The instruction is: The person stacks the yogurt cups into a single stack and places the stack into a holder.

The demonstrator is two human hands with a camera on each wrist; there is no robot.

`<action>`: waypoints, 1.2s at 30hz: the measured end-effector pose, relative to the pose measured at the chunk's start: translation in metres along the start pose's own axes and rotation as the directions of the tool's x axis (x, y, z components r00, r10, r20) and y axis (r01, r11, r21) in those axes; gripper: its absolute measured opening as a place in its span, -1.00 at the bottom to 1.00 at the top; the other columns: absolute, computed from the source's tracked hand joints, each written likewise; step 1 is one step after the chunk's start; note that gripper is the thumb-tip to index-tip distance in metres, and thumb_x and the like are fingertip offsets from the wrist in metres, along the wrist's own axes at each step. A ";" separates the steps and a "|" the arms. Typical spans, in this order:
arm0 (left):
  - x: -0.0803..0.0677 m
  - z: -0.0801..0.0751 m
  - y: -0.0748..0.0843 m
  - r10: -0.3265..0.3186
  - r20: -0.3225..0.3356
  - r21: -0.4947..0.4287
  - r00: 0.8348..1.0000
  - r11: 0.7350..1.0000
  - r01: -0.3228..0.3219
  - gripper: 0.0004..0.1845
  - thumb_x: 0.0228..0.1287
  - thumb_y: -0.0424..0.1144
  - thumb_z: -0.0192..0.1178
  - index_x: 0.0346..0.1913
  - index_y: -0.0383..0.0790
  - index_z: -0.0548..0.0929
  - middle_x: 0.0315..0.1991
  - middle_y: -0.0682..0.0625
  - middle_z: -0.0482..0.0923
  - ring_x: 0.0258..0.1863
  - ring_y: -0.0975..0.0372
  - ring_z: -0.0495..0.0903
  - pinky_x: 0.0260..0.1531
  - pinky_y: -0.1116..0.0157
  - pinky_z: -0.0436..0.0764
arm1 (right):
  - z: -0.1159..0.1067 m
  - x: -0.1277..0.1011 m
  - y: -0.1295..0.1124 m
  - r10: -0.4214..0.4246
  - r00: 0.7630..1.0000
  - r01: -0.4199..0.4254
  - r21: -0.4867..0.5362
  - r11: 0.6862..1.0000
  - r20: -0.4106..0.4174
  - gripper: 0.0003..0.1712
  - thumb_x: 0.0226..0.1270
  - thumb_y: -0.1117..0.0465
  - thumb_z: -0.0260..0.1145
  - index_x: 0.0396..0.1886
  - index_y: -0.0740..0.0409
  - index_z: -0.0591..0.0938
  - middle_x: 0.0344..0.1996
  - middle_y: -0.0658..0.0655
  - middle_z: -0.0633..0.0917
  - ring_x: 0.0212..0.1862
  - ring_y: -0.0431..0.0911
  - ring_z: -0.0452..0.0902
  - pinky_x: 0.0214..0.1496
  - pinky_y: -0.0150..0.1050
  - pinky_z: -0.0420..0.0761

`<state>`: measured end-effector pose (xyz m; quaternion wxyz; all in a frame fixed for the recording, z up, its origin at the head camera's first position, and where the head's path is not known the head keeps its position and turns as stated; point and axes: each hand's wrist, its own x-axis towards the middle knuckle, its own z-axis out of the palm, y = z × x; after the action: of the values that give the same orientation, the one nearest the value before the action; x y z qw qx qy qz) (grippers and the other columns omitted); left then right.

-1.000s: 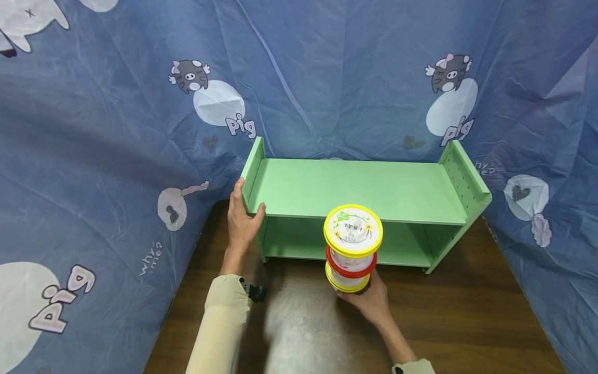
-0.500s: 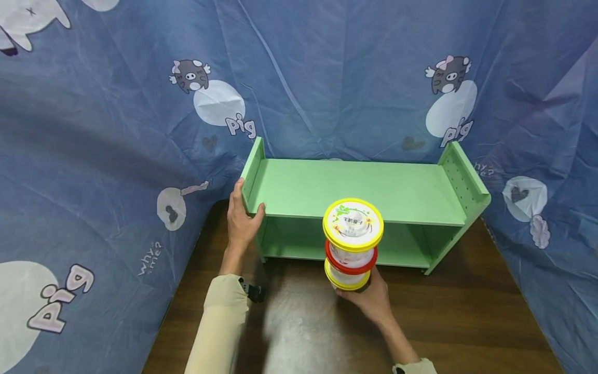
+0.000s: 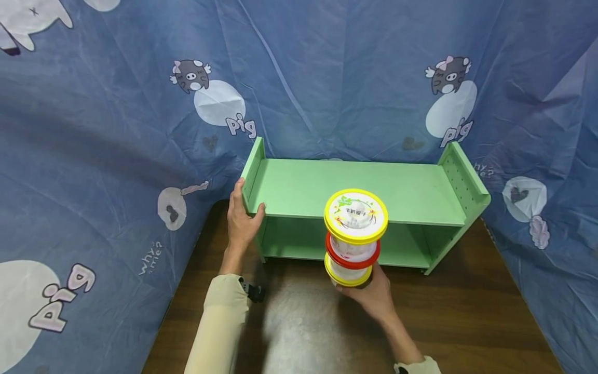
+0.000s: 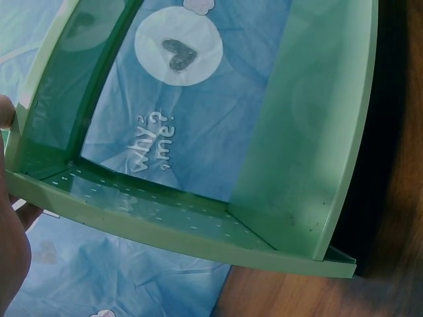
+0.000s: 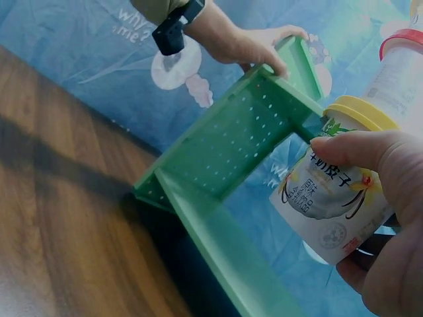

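Note:
My left hand [image 3: 243, 221] grips the left side panel of a small green two-tier shelf [image 3: 299, 184], its thumb at the top board's front edge. In the left wrist view the panel [image 4: 152, 224] passes between thumb and fingers. My right hand [image 3: 374, 295] holds the lowest of three stacked white plastic tubs, in front of the shelf's middle. The top tub [image 3: 356, 216] has a yellow rim on its lid, the middle tub [image 3: 351, 252] a red one, the bottom tub [image 5: 330, 198] a yellow one. Thumb and fingers wrap round the bottom tub's printed side. The stack looks upright.
The shelf stands on a brown wooden table [image 3: 303, 327] near its back. Blue printed cloth [image 3: 299, 78] hangs behind and at both sides. A raised right side panel [image 3: 464, 182] bounds the shelf's top board; a lower board [image 3: 294, 244] lies beneath.
The stack of tubs has risen a little in my right hand, its top lid now covering more of the shelf's top board. My left hand and the shelf have not moved.

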<state>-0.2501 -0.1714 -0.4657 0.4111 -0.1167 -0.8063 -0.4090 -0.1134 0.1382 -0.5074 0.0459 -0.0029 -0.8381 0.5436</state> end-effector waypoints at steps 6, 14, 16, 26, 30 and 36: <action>0.000 -0.001 0.000 -0.006 0.003 0.004 1.000 1.000 0.006 -0.20 0.08 -0.36 0.32 0.40 -0.19 0.21 0.33 -0.26 0.36 0.31 -0.08 0.40 0.25 -0.04 0.40 | -0.005 0.001 -0.011 0.008 1.000 -0.008 0.011 1.000 0.009 -0.03 -0.23 0.16 0.65 0.24 0.07 0.36 0.13 0.13 0.59 0.16 0.01 0.50 0.27 0.06 0.44; 0.001 0.000 0.000 -0.003 -0.002 0.008 1.000 1.000 0.003 -0.20 0.07 -0.36 0.32 0.40 -0.19 0.21 0.32 -0.27 0.37 0.30 -0.08 0.41 0.24 -0.04 0.41 | -0.010 0.002 -0.020 0.000 1.000 0.000 0.000 1.000 -0.006 -0.05 -0.24 0.17 0.65 0.23 0.09 0.38 0.11 0.13 0.60 0.13 -0.02 0.50 0.22 0.03 0.46; 0.001 0.000 0.000 -0.003 -0.002 0.007 1.000 1.000 0.003 -0.20 0.08 -0.36 0.32 0.40 -0.20 0.21 0.32 -0.27 0.37 0.30 -0.08 0.41 0.24 -0.04 0.40 | -0.011 0.003 -0.022 0.002 1.000 -0.002 0.000 1.000 -0.006 -0.05 -0.23 0.17 0.64 0.23 0.09 0.38 0.11 0.12 0.60 0.12 -0.02 0.50 0.22 0.01 0.46; 0.000 0.000 0.001 -0.007 -0.001 -0.002 1.000 1.000 0.007 -0.20 0.08 -0.36 0.32 0.40 -0.20 0.22 0.33 -0.26 0.36 0.32 -0.07 0.39 0.26 -0.03 0.39 | -0.019 0.005 -0.034 -0.007 1.000 0.007 0.000 1.000 0.010 -0.08 -0.16 0.15 0.61 0.24 0.08 0.36 0.11 0.11 0.58 0.12 -0.01 0.49 0.23 0.01 0.46; 0.000 -0.001 0.001 -0.007 0.000 -0.001 1.000 1.000 0.007 -0.20 0.08 -0.36 0.32 0.40 -0.21 0.21 0.33 -0.26 0.36 0.32 -0.07 0.39 0.27 -0.03 0.38 | -0.021 0.006 -0.039 -0.019 1.000 0.020 -0.019 1.000 0.006 -0.12 -0.13 0.13 0.60 0.23 0.12 0.38 0.10 0.14 0.59 0.11 0.01 0.50 0.21 0.01 0.48; 0.000 0.000 0.001 -0.005 0.000 0.002 1.000 1.000 0.005 -0.20 0.08 -0.36 0.32 0.40 -0.20 0.21 0.33 -0.27 0.36 0.32 -0.08 0.39 0.27 -0.04 0.39 | -0.026 0.009 -0.046 -0.045 0.999 0.045 -0.019 0.999 0.007 -0.10 -0.14 0.15 0.60 0.23 0.13 0.36 0.10 0.14 0.59 0.10 0.01 0.50 0.20 0.01 0.49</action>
<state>-0.2497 -0.1712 -0.4649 0.4100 -0.1143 -0.8070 -0.4094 -0.1179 0.1438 -0.4543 0.0552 0.0171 -0.8433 0.5343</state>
